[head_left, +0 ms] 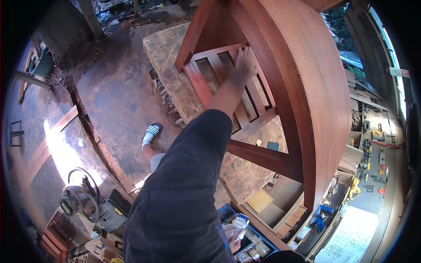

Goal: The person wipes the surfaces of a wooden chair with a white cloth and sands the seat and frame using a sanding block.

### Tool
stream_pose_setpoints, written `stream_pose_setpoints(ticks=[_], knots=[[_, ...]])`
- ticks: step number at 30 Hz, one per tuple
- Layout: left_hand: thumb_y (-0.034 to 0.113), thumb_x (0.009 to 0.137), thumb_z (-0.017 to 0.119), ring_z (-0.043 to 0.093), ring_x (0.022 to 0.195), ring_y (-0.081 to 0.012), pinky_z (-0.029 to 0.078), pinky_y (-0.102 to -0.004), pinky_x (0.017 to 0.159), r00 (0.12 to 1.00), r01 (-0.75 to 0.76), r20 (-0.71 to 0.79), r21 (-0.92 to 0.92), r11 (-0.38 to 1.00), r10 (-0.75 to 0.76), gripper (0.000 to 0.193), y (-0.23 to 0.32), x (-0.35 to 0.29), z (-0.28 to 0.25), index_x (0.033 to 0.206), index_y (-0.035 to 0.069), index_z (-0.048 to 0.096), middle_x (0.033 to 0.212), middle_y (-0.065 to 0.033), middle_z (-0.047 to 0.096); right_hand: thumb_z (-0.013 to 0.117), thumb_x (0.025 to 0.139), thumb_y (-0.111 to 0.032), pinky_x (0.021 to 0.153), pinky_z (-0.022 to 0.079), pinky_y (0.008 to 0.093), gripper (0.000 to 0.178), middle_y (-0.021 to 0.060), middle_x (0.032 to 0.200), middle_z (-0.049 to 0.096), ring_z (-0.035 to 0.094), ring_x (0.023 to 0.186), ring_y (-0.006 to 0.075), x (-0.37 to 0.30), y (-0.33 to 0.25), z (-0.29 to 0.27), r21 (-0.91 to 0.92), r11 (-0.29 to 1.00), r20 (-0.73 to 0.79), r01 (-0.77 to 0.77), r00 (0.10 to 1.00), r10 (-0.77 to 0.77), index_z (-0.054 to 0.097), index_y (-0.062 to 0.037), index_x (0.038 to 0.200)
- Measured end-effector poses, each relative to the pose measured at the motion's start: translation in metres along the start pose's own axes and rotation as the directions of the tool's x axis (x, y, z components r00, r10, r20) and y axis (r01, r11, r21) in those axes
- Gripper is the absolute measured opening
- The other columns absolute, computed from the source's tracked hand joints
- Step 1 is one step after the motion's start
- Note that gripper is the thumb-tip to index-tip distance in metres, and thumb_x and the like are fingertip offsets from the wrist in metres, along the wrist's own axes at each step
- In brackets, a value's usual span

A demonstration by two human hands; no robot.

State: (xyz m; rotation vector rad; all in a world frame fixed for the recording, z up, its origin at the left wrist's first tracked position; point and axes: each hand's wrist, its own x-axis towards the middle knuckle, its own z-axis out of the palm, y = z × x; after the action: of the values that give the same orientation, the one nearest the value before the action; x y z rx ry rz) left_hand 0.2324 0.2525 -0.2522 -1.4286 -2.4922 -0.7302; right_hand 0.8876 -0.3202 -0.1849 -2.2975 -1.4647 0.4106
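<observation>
My left arm stretches up across the view. My left hand (246, 63) lies over the upper rail of a slatted reddish-brown wooden frame (199, 81), its fingers closed about the wood. That frame leans inside a large curved wooden piece of furniture (324, 96) with a polished reddish finish. Low in the view, just right of my sleeve, my right hand (234, 243) shows only in part. It seems to hold a crumpled clear plastic bag (239, 222); most of its fingers are hidden.
Under the furniture is a worn stone-like slab (164, 44). A blue-edged tray (265, 245) of small packets lies below, near a paper sheet with drawings (351, 234). Hand tools (355, 188) lie along the right. A machine with a hose (76, 199) stands lower left.
</observation>
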Motion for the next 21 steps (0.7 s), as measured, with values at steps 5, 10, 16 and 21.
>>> stream_pose_setpoints(ticks=[5,10,16,21], knots=[[0.066,0.093,0.051,0.028,0.153,-0.0302,0.013,-0.0517,0.126,0.996,-0.079,0.046,0.027,0.997,0.077,0.086,0.026,-0.044,-0.021,0.154,0.005,0.046,0.162,-0.0131,0.04,0.067,0.084,-0.021,0.066,0.047,0.0467,0.031,0.022,0.073,0.066,0.061,0.067,0.0307,0.035,-0.04,0.017,-0.117,0.992,0.077,0.043,0.996,-0.034,0.066,0.009,0.093],[0.064,0.093,0.053,0.032,0.15,-0.0305,0.016,-0.0498,0.126,0.944,-0.239,0.237,0.014,0.971,0.229,0.078,-0.02,-0.071,-0.039,0.151,0.012,0.05,0.161,-0.0103,0.043,0.071,0.088,-0.011,0.073,0.051,0.0303,0.022,0.0043,0.09,0.072,0.063,0.081,0.0122,0.104,-0.133,0.053,0.211,0.944,0.358,0.254,0.878,-0.316,0.072,0.0036,0.105],[0.062,0.097,0.048,0.027,0.155,-0.0295,0.017,-0.0506,0.127,0.93,-0.278,0.209,-0.142,0.95,0.304,0.081,-0.075,-0.114,-0.085,0.156,0.006,0.04,0.165,-0.0109,0.037,0.075,0.088,-0.008,0.076,0.051,0.0274,0.022,0.0021,0.092,0.071,0.064,0.086,0.0112,0.079,-0.27,0.084,0.389,0.91,0.599,0.143,0.711,-0.368,0.073,0.0015,0.108],[0.059,0.099,0.047,0.029,0.154,-0.0327,0.018,-0.0459,0.127,0.933,-0.3,0.167,-0.138,0.944,0.32,0.079,-0.112,-0.15,-0.117,0.155,0.005,0.041,0.163,-0.0162,0.039,0.073,0.089,-0.003,0.082,0.05,0.0266,0.029,0.0029,0.108,0.07,0.063,0.095,0.0121,0.059,-0.31,0.129,0.603,0.797,0.621,0.014,0.619,-0.481,0.069,0.0017,0.117]])
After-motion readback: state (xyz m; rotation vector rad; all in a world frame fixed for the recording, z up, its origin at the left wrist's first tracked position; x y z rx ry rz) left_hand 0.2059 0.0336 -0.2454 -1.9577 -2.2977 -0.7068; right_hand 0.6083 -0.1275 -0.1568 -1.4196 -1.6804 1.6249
